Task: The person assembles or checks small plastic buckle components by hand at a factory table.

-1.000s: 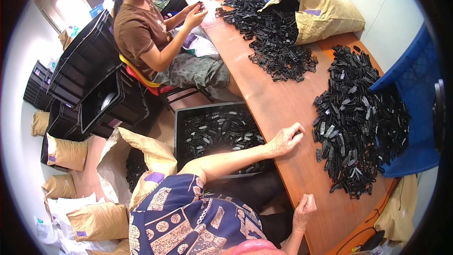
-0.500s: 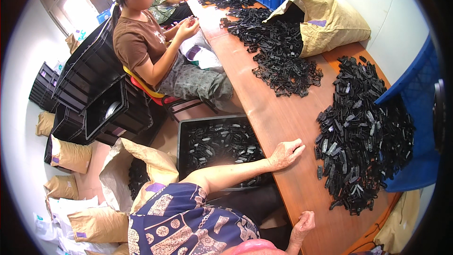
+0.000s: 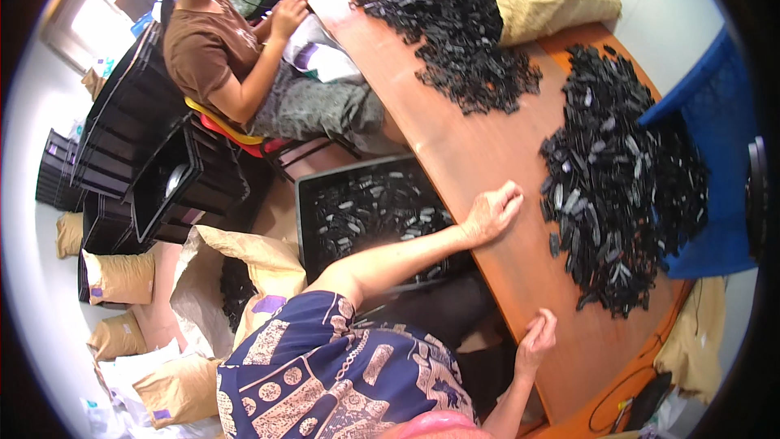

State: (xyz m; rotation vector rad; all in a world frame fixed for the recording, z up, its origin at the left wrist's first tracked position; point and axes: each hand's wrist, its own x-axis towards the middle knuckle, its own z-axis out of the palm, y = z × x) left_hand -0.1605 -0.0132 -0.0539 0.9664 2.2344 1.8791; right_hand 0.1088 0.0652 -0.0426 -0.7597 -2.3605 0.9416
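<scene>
Black parts point(image 3: 375, 210) in bin point(image 3: 301, 219) left of bench point(image 3: 463, 142), also open sack point(image 3: 280, 264). Left hand point(image 3: 491, 213), right hand point(image 3: 538, 339) curled; can't tell if pinching.

Brown table point(image 3: 463, 146): heaped black pieces point(image 3: 605, 195), tan sack point(image 3: 561, 8).

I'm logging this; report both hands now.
Left hand: curled; whether it holds anything can't be told.
Right hand: partly open, nothing visible in it.

This looks like a workshop. Heaped black parts point(image 3: 613, 187) cover the long table point(image 3: 455, 146); crates point(image 3: 114, 126) and sacks point(image 3: 122, 276) crowd its left.
</scene>
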